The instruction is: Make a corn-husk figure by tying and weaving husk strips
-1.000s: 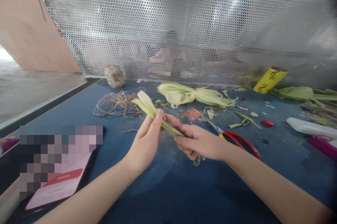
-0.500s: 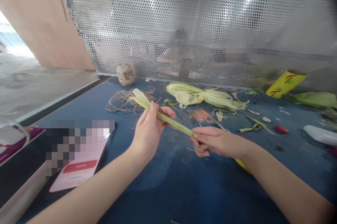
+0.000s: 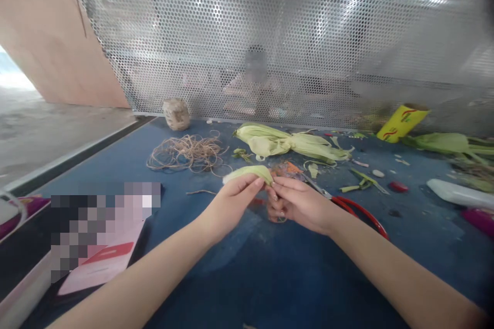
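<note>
Between my two hands is a pale green strip of corn husk, its whitish end sticking out to the left. My left hand pinches it with thumb and fingers. My right hand is closed on the husk's right end, its fingertips touching those of the left; the part inside the fingers is hidden. Just beyond the hands lies a tied bundle of corn husks. A tangle of brown twine rests to the left of it. Red-handled scissors lie partly behind my right forearm.
A phone lies at the left, near my left forearm. A yellow tube, a white object and green husk scraps are at the right. A ball of twine stands before the perforated metal screen.
My hands have come together from apart. The husk strip, earlier stretched out between them, is now bent and bunched at the fingertips. The view has shifted slightly.
</note>
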The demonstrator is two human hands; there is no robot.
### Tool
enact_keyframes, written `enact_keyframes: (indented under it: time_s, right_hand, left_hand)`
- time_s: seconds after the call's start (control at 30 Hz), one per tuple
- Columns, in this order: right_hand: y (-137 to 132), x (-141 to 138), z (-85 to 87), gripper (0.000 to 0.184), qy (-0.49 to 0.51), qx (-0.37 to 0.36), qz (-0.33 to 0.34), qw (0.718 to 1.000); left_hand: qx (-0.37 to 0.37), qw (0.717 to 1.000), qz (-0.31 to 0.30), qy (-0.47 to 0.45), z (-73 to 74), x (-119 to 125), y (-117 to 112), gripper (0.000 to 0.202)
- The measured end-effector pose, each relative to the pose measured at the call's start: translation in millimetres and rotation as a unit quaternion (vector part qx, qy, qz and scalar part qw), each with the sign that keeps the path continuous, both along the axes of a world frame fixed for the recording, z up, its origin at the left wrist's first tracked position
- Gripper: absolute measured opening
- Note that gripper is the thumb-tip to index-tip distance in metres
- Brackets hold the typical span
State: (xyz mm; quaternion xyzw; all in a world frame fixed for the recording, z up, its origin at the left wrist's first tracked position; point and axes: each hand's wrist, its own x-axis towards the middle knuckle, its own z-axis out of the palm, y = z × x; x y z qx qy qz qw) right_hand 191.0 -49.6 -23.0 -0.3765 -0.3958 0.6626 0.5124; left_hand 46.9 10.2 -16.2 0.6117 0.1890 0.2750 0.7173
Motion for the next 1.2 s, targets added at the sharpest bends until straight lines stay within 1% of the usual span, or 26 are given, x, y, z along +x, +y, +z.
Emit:
enact_keyframes:
  time_s: [0.1,0.27,0.37,0.43,0.5,0.57,0.6,0.63,0.67,0.7,0.73,0.8,0.83,0.87,0.9,1.0,1.1,1.2]
  right_hand:
    - [-0.2,-3.1,0.1,0.028,0.003,-0.003,0.006,1.0]
    - [-0.2,-4.0,2.4,0.03,-0.001,-0.012,0.01,1.0]
    - [-1.0,-3.8,2.2,0.029,-0.019,-0.014,0.022,0.999]
    - [-2.0,-3.6,1.6,0.028,-0.028,-0.005,0.032,0.999]
    - [-2.5,-3.2,1.2,0.026,-0.042,0.011,0.032,0.999]
    - [-1.0,-2.7,1.8,0.024,-0.099,0.037,0.017,0.994]
    - [0.8,-2.8,2.4,0.023,-0.159,0.057,0.005,0.986]
    - [3.4,-3.3,3.1,0.023,-0.237,0.083,-0.008,0.968]
    - [6.9,-4.3,3.8,0.022,-0.327,0.117,-0.017,0.938]
    - [11.2,-6.1,4.3,0.021,-0.424,0.157,-0.023,0.892]
    - [16.4,-8.6,4.4,0.02,-0.512,0.195,-0.025,0.836]
    - [28.5,-15.3,2.7,0.017,-0.64,0.258,-0.021,0.724]
    - [34.9,-19.1,0.8,0.017,-0.661,0.269,-0.017,0.7]
    - [41.2,-22.7,-1.7,0.016,-0.673,0.275,-0.012,0.686]
    - [47.0,-25.9,-4.6,0.017,-0.68,0.279,-0.005,0.678]
    - [59.9,-30.7,-12.8,0.015,-0.684,0.285,0.021,0.671]
    - [65.3,-25.6,-14.3,0.016,-0.677,0.284,0.047,0.678]
    - [68.2,-10.6,-6.2,0.016,-0.664,0.266,0.041,0.698]
  left_hand:
    - [0.006,0.999,0.029,0.016,-0.6,0.4,0.7,0.021]
    - [0.02,0.999,-0.004,0.026,0.1,-1.1,3.1,0.023]
    - [0.031,0.999,0.013,0.026,0.9,-1.5,2.1,0.026]
    - [0.04,0.998,0.041,0.032,3.4,-2.7,2.8,0.024]
    - [0.067,0.993,0.091,0.036,7.9,-5.9,6.1,0.019]
    - [0.106,0.984,0.144,0.027,13.5,-11.3,12.0,0.015]
    - [0.122,0.978,0.167,0.014,16.3,-14.5,15.4,0.015]
    - [0.133,0.973,0.188,0.0,19.0,-17.8,18.8,0.015]
    - [0.142,0.968,0.208,-0.013,21.3,-20.8,22.0,0.015]
    - [0.152,0.961,0.228,-0.021,23.2,-23.3,24.8,0.014]
    - [0.166,0.955,0.245,-0.02,24.7,-25.3,26.9,0.014]
    - [0.201,0.944,0.262,0.008,26.4,-27.3,29.7,0.012]
    - [0.219,0.939,0.263,0.027,26.7,-27.5,30.4,0.013]
    - [0.234,0.936,0.259,0.043,26.8,-27.4,30.9,0.014]
    - [0.247,0.933,0.254,0.057,26.8,-27.3,31.3,0.015]
    - [0.266,0.927,0.254,0.071,26.9,-27.3,32.2,0.015]
    - [0.25,0.929,0.266,0.059,28.1,-28.2,32.0,0.014]
    - [0.233,0.932,0.273,0.047,30.1,-28.6,30.5,0.011]
